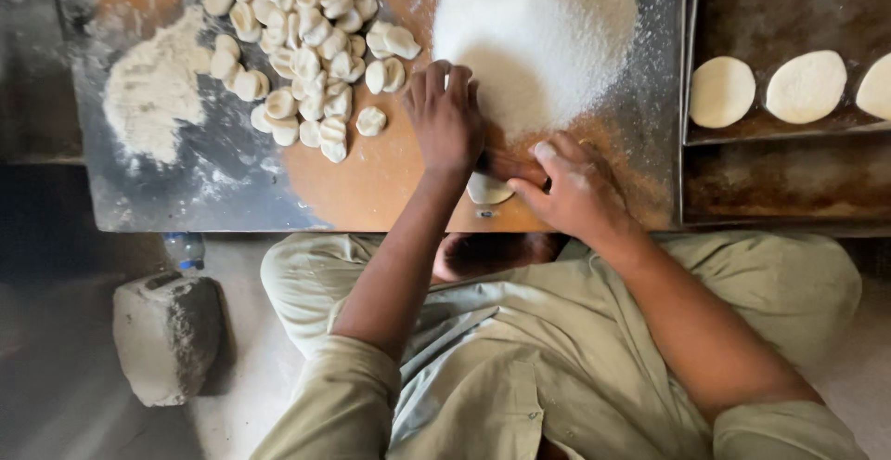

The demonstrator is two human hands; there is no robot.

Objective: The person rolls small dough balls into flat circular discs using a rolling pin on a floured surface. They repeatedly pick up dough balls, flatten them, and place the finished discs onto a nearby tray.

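Single head-worn view, looking almost straight down past the person's own chest and lap, close in. The wooden board (371, 181) fills the far half of the frame, the sleeves and folded legs the near half, with a dark tray (789, 191) cut off at the far right and a grey block (167, 330) on the floor near left. No second view, so no overlap.

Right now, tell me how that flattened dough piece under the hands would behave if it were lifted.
The flattened dough piece would probably droop, since it looks thin and soft. It likely weighs little, being small beside the right hand. The flour pile dusts the board, so it may slide rather than stick.
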